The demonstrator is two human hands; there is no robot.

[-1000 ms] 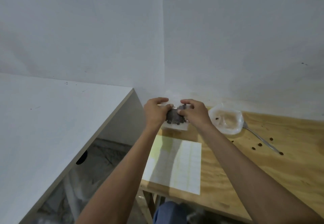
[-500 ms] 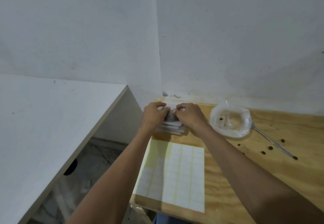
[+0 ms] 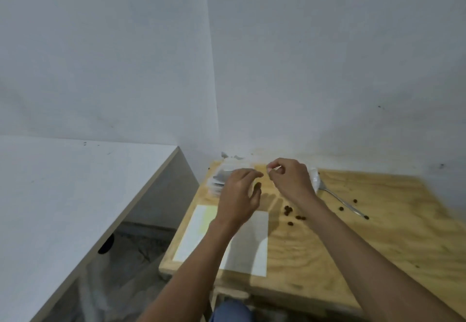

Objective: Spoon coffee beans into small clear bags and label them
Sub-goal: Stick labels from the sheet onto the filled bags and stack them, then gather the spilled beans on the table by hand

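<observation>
Two hands are now hovering free over the far left corner of the plywood table (image 3: 353, 241), where half a second ago both were pinching a filled bag down onto the stack of small bags (image 3: 220, 179). The left hand (image 3: 239, 197) is hanging with fingers loosely spread and gripping nothing, just above the near edge of the stack; the right hand (image 3: 290, 179) is drawing away toward the right with its fingers curled, and the blur is making it impossible to tell whether thumb and forefinger are nipping something small or nothing at all. The released bag is lying on the stack, touching the ones beneath, so that bag is looking finished as far as filling goes. The label sheet (image 3: 249, 243) is lying flat under the left forearm, near the table's front edge, and is likely what either hand is needing next. Loose coffee beans (image 3: 290, 212) are sitting scattered on the wood between the sheet and the spoon (image 3: 340, 202), which is resting with its bowl beside a crumpled clear bag (image 3: 314, 178) half hidden behind the right hand.
</observation>
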